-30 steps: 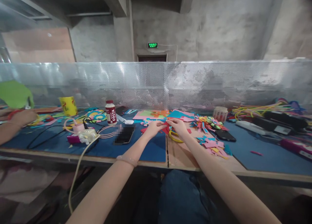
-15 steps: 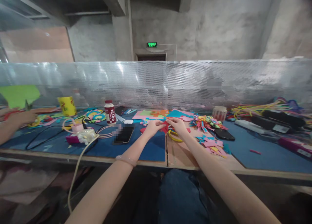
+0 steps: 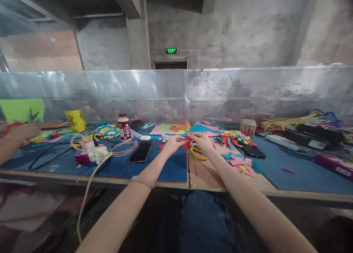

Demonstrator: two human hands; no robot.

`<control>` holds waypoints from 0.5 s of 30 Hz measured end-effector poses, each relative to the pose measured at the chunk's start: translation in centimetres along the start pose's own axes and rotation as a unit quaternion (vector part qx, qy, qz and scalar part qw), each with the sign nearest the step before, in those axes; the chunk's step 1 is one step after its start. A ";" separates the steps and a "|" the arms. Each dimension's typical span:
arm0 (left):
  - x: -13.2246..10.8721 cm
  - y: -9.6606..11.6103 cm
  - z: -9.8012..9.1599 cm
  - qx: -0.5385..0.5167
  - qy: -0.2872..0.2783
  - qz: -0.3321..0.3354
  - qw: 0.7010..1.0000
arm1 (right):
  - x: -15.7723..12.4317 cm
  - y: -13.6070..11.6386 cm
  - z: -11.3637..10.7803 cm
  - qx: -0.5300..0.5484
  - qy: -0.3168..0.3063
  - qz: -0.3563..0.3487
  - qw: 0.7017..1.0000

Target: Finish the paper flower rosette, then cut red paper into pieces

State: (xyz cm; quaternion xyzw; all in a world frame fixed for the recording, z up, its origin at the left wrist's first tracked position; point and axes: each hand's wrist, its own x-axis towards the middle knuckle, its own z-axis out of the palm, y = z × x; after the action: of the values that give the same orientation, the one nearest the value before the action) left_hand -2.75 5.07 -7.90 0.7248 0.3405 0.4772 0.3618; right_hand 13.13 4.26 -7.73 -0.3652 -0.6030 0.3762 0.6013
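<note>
A small piece of red paper (image 3: pixel 187 144) is pinched between my two hands, just above the table. My left hand (image 3: pixel 174 143) holds its left side with fingertips pressed together. On the other side, the fingers of my right hand (image 3: pixel 200 140) are closed on its upper right. Yellow-handled scissors (image 3: pixel 198 154) lie beneath my right hand, their blades hidden. To the right of my right wrist is a pile of pink, blue and yellow paper scraps (image 3: pixel 242 164). Behind the hands lie coloured paper sheets (image 3: pixel 202 129).
At left stand a Costa bottle (image 3: pixel 124 127) and a yellow cup (image 3: pixel 75 120), with a phone (image 3: pixel 140 152) and a power strip with cables (image 3: pixel 95 154) nearer. A co-worker's hand (image 3: pixel 24 131) works beside green paper (image 3: pixel 22 109). A second phone (image 3: pixel 253 151) and pipe cleaners (image 3: pixel 298 121) lie right.
My hands keep their pinch on the red paper, nearly in place. At far left, the co-worker's hand and scissors have shifted slightly, and the green sheet hangs a little differently.
</note>
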 end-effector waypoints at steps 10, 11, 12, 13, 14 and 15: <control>-0.1 0.1 -0.1 0.003 -0.026 0.004 1.000 | 0.2 0.1 -0.6 0.007 -0.023 0.026 0.999; -0.2 0.1 -0.1 0.003 -0.029 0.003 1.000 | 0.2 0.1 -0.6 0.006 -0.025 0.029 0.999; -0.2 0.1 -0.1 0.002 -0.033 0.001 0.999 | 0.2 0.1 -0.7 0.003 -0.026 0.031 0.999; -0.2 0.1 -0.1 0.001 -0.037 -0.001 0.999 | 0.2 0.2 -0.7 -0.001 -0.026 0.032 0.999; -0.3 0.1 -0.1 -0.001 -0.041 -0.003 0.999 | 0.2 0.2 -0.8 -0.006 -0.026 0.032 0.999; -0.3 0.2 -0.1 -0.002 -0.044 -0.005 0.999 | 0.2 0.3 -0.8 -0.013 -0.025 0.030 0.999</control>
State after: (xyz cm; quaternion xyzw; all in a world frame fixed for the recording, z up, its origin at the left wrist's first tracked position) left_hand -2.89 4.70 -7.87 0.7428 0.3269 0.4436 0.3802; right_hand 13.95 4.59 -7.87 -0.3816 -0.6111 0.3954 0.5697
